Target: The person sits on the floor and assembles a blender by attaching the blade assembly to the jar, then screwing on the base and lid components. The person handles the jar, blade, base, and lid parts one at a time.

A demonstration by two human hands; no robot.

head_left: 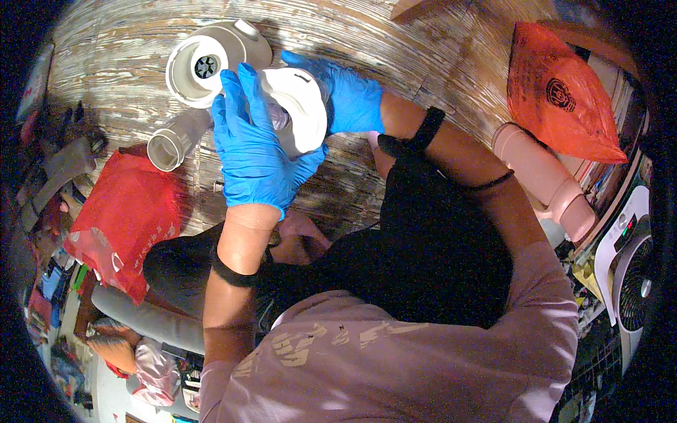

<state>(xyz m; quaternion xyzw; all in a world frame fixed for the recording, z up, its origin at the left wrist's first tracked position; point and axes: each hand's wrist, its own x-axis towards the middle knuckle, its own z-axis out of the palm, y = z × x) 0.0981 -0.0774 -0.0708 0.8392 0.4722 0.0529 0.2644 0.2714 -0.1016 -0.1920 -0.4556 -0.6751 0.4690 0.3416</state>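
Note:
Both my hands wear blue gloves and are on a white plastic blender part [308, 113] with a wide, curved rim and a translucent inside. My right hand [352, 95] grips it from the far right side. Against its near left side lies my left hand [250, 144], fingers stretched up along it and thumb under the rim. Just beyond my left fingertips, a white blender base [243, 46] lies tipped, its round socket showing a black toothed coupling [206, 67]. A clear plastic cup [168, 149] lies on its side left of my left hand.
The wooden floor [395, 56] has a streaked grain. A red bag [127, 211] lies at left, and an orange-red plastic bag [564, 95] at far right. Near it lies a pink bottle [539, 173]. A white fan [635, 275] stands at the right edge.

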